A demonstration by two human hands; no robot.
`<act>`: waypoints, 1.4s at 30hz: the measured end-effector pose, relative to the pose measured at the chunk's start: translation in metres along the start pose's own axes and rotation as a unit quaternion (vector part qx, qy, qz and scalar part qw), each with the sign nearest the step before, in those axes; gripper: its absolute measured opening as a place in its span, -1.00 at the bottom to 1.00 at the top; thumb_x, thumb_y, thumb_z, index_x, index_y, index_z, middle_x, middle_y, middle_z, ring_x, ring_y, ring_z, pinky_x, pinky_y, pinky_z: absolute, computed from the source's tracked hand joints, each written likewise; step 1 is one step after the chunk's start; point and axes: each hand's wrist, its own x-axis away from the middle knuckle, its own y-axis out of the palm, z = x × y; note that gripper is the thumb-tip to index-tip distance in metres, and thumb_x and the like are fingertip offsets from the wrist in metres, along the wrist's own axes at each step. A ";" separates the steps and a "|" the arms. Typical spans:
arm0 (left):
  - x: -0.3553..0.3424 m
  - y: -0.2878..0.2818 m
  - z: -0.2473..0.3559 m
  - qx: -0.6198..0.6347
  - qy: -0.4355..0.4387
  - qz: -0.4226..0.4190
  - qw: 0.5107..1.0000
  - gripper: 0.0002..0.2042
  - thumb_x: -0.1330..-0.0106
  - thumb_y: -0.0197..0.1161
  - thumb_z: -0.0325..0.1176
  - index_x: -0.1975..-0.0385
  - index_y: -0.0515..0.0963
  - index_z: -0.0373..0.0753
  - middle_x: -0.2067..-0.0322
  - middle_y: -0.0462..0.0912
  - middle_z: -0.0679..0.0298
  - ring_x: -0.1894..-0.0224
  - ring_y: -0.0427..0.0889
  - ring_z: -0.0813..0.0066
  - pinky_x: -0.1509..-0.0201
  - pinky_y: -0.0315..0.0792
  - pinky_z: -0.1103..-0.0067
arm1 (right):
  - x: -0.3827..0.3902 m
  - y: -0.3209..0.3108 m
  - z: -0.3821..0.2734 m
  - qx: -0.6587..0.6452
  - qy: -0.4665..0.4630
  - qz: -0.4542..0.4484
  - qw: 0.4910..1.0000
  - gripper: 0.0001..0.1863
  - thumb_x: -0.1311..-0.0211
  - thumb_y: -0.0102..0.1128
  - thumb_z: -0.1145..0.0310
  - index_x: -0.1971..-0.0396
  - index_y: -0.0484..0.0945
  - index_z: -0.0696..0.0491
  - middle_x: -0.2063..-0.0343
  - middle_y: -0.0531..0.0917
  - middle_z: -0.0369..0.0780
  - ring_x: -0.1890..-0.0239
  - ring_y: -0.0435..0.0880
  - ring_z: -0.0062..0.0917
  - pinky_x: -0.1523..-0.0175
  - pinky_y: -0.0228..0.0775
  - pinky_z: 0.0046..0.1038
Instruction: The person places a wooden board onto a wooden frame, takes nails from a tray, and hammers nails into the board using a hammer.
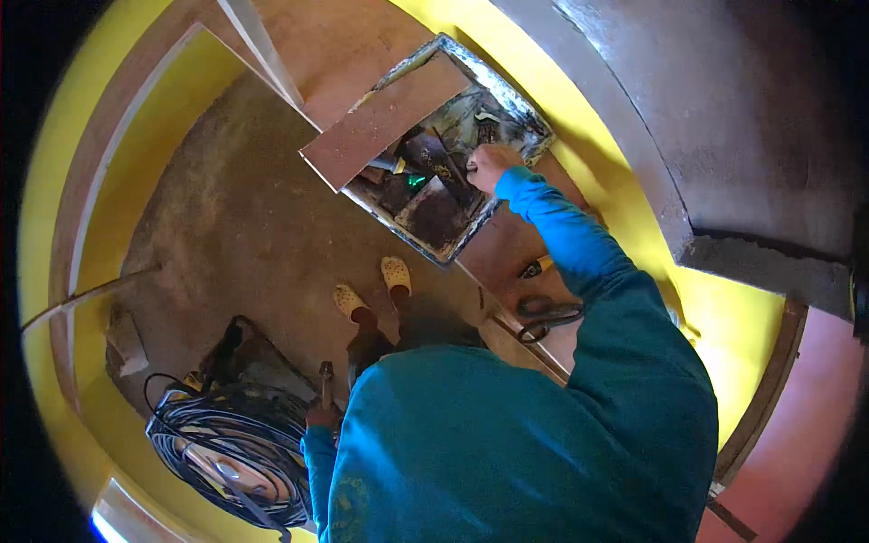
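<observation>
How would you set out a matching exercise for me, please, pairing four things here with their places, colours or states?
Things:
1. Brown board
2. Right hand
3. Coiled cable
4. Clogs

Descriptions:
A. Black, looped in a bundle
B. Pale yellow, being worn
C. Laid across an open box
D. Emerging from a blue sleeve

Right pairs: 1-C, 2-D, 3-A, 4-B.

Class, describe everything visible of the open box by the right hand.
The open box is shallow and rectangular, its pale rim streaked with dark smears; its material is unclear. It sits at an angle beside a yellow wall. A brown board lies across its upper-left end, overhanging one side. Dark pieces and a green spot show inside. The right hand is over its right side.
</observation>
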 end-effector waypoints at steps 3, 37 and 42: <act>0.005 0.006 0.009 0.015 -0.008 0.003 1.000 -0.59 -0.11 0.06 0.01 0.28 0.55 -0.21 0.32 0.58 0.01 0.25 0.55 0.03 0.16 0.43 0.29 | -0.004 -0.004 -0.006 0.003 -0.003 -0.036 0.999 -0.77 0.22 0.21 0.20 0.55 0.62 0.01 0.46 0.62 -0.07 0.36 0.60 -0.16 0.20 0.46 -0.20; 0.276 0.266 0.248 0.711 -0.446 0.050 0.541 -0.69 0.08 0.18 -0.20 0.32 0.60 -0.18 0.33 0.61 0.02 0.26 0.59 0.11 0.19 0.47 0.33 | 0.234 0.060 -0.428 -0.423 -0.271 -0.722 0.475 -0.74 -0.13 -0.05 0.49 0.14 0.42 0.08 0.71 0.36 -0.32 0.80 0.16 -0.72 0.75 0.07 -0.67; 0.277 0.282 0.392 0.806 -0.487 0.077 0.328 -0.67 0.12 0.21 -0.22 0.35 0.60 -0.26 0.46 0.62 0.05 0.42 0.63 0.20 0.33 0.51 0.38 | 0.239 0.079 -0.469 -0.323 -0.301 -0.723 0.532 -0.82 -0.12 -0.06 0.35 0.33 0.47 0.07 0.63 0.46 -0.25 0.81 0.23 -0.64 0.77 0.08 -0.61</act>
